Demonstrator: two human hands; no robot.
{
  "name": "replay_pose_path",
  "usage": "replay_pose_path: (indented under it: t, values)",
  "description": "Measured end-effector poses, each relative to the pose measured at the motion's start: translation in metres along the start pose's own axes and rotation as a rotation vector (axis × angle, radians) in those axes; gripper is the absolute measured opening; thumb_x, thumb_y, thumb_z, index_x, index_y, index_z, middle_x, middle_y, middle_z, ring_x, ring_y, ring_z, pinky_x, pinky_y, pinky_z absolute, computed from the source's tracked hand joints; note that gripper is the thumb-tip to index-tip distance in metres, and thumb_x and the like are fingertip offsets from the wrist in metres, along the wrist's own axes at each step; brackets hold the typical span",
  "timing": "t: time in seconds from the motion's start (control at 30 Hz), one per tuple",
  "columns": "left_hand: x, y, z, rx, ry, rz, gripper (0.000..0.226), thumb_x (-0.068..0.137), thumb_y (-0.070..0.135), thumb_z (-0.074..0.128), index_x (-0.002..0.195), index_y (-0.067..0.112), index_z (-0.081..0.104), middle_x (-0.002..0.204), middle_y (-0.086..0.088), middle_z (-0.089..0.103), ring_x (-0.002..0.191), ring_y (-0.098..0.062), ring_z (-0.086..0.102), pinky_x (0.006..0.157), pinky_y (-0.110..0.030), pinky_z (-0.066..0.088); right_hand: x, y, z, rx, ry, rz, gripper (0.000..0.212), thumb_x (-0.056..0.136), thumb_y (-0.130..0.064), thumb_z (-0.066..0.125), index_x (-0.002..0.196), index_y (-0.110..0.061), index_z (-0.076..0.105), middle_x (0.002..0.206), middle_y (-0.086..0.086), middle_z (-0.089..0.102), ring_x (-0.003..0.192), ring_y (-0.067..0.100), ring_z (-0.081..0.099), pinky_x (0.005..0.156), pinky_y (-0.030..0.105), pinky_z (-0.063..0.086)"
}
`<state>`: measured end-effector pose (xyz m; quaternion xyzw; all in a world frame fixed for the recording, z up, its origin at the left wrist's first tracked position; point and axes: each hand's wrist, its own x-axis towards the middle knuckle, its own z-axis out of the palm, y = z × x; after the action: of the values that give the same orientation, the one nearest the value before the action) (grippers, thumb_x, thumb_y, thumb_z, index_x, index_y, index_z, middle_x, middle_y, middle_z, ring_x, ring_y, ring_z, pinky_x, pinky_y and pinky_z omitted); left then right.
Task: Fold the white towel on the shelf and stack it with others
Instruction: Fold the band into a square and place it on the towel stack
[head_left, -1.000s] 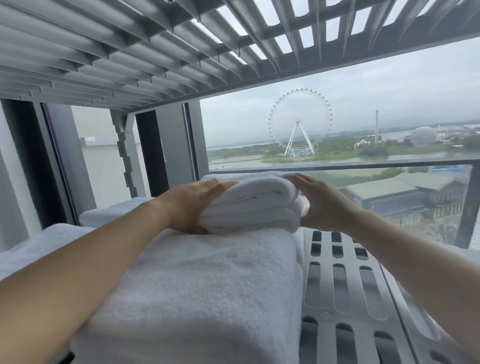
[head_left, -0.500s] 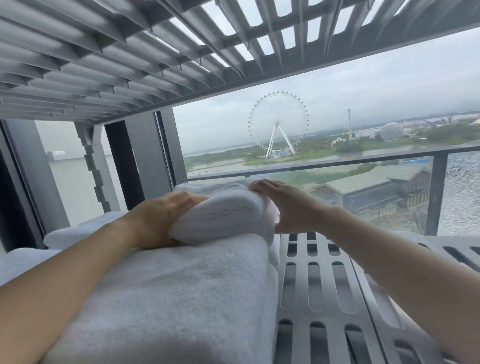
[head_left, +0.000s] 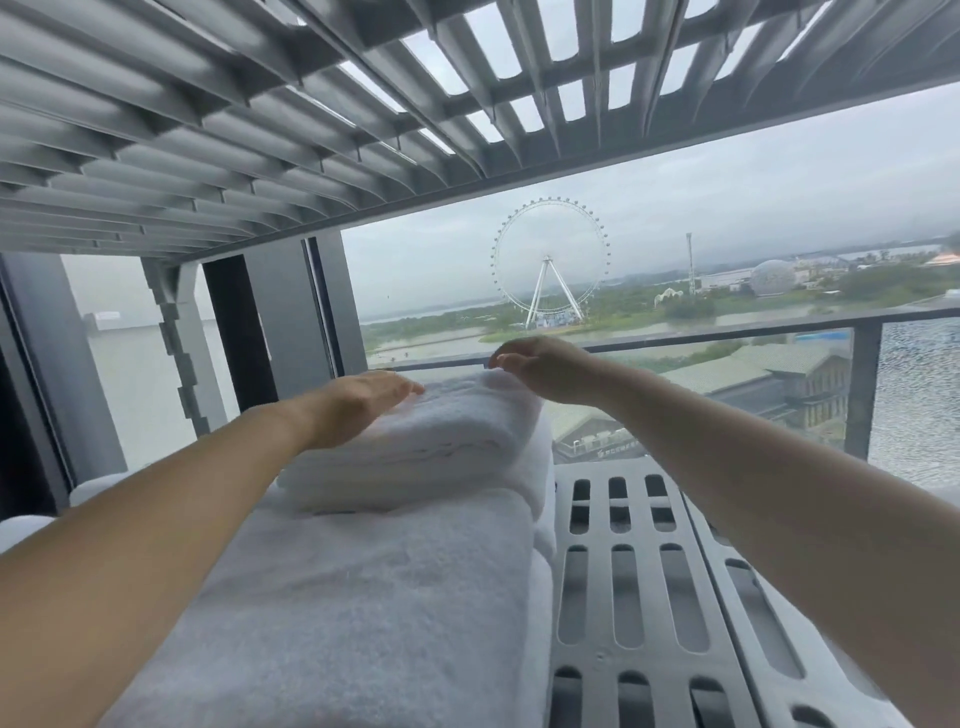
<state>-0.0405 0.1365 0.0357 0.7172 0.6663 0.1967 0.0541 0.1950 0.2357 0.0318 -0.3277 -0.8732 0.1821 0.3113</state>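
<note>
A folded white towel (head_left: 431, 447) lies on top of a larger folded white towel (head_left: 363, 597) on the grey slatted shelf (head_left: 639, 597). My left hand (head_left: 358, 402) rests flat on the top left of the small towel, fingers straight. Just above the towel's far right corner hovers my right hand (head_left: 545, 366), its fingers loosely bent downward and its fingertips at the towel's edge. Nothing is gripped by either hand.
Another slatted grey shelf (head_left: 363, 104) hangs close overhead. More white towels (head_left: 31, 525) lie at the far left. The shelf's right half shows bare slots. Behind it is a window with a railing (head_left: 727, 332) and dark frames (head_left: 270, 322).
Both hands have let go of the small towel's sides and risen. The left now lies flat on top; the right has lifted to the far corner.
</note>
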Motion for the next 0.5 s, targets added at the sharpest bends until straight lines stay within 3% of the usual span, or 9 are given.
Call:
replay_pose_path:
  t: [0.07, 0.17, 0.27, 0.4, 0.5]
  values:
    - [0.01, -0.005, 0.001, -0.053, -0.087, -0.05, 0.041, 0.097, 0.048, 0.03, 0.136, 0.038, 0.04, 0.145, 0.017, 0.034, 0.131, -0.004, 0.03, 0.11, -0.026, 0.016, 0.012, -0.01, 0.008, -0.114, -0.108, 0.051, 0.041, 0.097, -0.036, 0.034, 0.121, -0.012, 0.057, 0.129, 0.01, 0.055, 0.114, 0.027, 0.05, 0.092, 0.032, 0.04]
    - [0.018, -0.014, 0.004, 0.002, -0.117, -0.1, 0.048, 0.095, 0.052, 0.033, 0.142, 0.042, 0.026, 0.152, 0.018, 0.02, 0.14, -0.006, 0.015, 0.117, -0.032, 0.005, 0.027, -0.015, 0.018, -0.266, -0.24, 0.082, 0.047, 0.098, -0.039, 0.029, 0.125, -0.009, 0.053, 0.133, 0.013, 0.05, 0.12, 0.028, 0.046, 0.099, 0.033, 0.035]
    - [0.018, -0.024, 0.018, 0.087, -0.125, -0.109, 0.054, 0.094, 0.056, 0.026, 0.145, 0.041, 0.016, 0.155, 0.018, 0.009, 0.142, -0.007, 0.002, 0.113, -0.031, -0.003, 0.031, -0.005, 0.025, -0.109, -0.378, 0.125, 0.042, 0.099, -0.03, 0.027, 0.13, -0.014, 0.049, 0.14, 0.008, 0.045, 0.126, 0.022, 0.041, 0.111, 0.037, 0.025]
    - [0.011, -0.024, 0.032, 0.197, -0.119, -0.123, 0.055, 0.096, 0.054, 0.018, 0.147, 0.035, 0.006, 0.157, 0.011, 0.002, 0.143, -0.01, -0.005, 0.113, -0.033, -0.006, 0.022, -0.001, 0.032, -0.004, -0.388, 0.177, 0.042, 0.099, -0.03, 0.026, 0.136, -0.02, 0.042, 0.144, 0.004, 0.04, 0.131, 0.02, 0.036, 0.114, 0.038, 0.019]
    - [0.007, -0.018, 0.028, 0.288, -0.122, -0.149, 0.055, 0.095, 0.055, 0.013, 0.146, 0.037, 0.002, 0.157, 0.01, -0.001, 0.143, -0.011, -0.005, 0.113, -0.046, -0.004, 0.016, -0.016, 0.025, -0.208, -0.343, 0.196, 0.043, 0.099, -0.035, 0.029, 0.138, -0.023, 0.041, 0.146, 0.003, 0.038, 0.133, 0.022, 0.034, 0.113, 0.035, 0.021]
